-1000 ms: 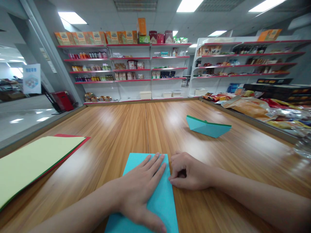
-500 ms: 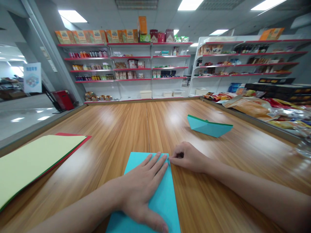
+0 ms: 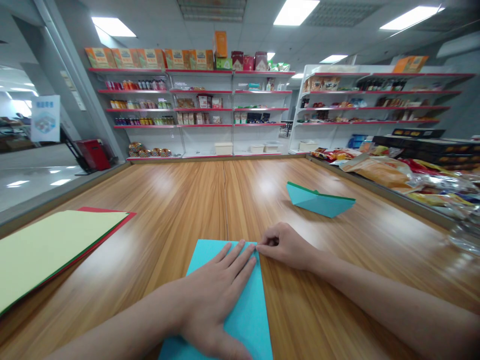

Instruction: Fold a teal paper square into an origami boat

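Note:
A light-blue sheet of paper [image 3: 249, 310] lies lengthwise on the wooden table in front of me, running off the bottom of the view. My left hand [image 3: 215, 295] rests flat on it, fingers stretched toward its far edge. At the far right corner, my right hand [image 3: 283, 245] is closed, with thumb and forefinger pinched at the paper's edge. The other fingers are curled in. Beyond my right hand stands a folded paper boat [image 3: 320, 201], blue with a green rim.
On the left lies a stack of coloured paper [image 3: 56, 245], pale yellow on top with green and red beneath. Bagged snacks [image 3: 378, 170] and dark boxes [image 3: 431, 150] fill the right side. Stocked shelves [image 3: 204, 108] stand behind the wooden table [image 3: 180, 195].
The view has shifted slightly, so everything sits a little differently in it. Both hands keep nearly the same place on the blue paper.

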`<state>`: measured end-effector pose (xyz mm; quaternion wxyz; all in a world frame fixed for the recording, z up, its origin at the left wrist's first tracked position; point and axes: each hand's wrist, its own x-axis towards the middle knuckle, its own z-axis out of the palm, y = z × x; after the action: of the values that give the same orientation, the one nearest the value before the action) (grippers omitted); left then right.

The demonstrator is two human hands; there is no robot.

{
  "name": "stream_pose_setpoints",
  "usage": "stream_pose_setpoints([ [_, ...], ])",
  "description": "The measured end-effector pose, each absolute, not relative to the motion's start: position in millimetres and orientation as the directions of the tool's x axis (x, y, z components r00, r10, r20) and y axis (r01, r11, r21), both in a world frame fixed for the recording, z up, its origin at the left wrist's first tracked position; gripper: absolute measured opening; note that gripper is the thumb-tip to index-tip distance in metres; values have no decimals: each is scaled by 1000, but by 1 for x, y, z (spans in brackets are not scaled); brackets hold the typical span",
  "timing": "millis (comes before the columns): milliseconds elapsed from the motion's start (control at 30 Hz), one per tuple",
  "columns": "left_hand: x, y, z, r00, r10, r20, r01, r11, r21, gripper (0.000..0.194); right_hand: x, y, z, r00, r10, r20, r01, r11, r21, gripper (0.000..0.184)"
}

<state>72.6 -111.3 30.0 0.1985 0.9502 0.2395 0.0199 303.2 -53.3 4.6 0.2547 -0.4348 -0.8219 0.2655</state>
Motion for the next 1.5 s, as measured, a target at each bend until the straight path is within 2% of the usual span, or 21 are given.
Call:
stream_pose_setpoints([
  [200,73,-113,28,881,472,-39,451,-810,374,115,304,-47,2,-468,854,227,615,499,-610,24],
  [667,76,-114,31,887,452,-90,449,-802,394,115,305,-40,-2,-406,877,257,634,473,-612,18],
  [767,78,-115,31,888,453,-75,445,-807,390,116,307,-44,2,-497,834,238,582,524,-621,14],
  [900,77,-114,30,897,438,-68,428,-816,389,118,310,-48,5,-639,735,225,492,616,-615,21],
  [1133,76,-110,27,902,421,-91,424,-830,364,117,312,-42,0,-604,776,184,495,545,-677,19],
  [1267,76,-110,28,908,411,-83,411,-835,366,117,312,-41,-1,-584,783,215,520,564,-641,21],
  [1400,76,-111,28,904,422,-70,417,-834,361,116,313,-43,-2,-530,789,311,580,605,-545,25],
  [1500,77,-113,28,898,437,-57,429,-837,341,112,311,-49,-1,-537,766,353,596,641,-483,18],
])
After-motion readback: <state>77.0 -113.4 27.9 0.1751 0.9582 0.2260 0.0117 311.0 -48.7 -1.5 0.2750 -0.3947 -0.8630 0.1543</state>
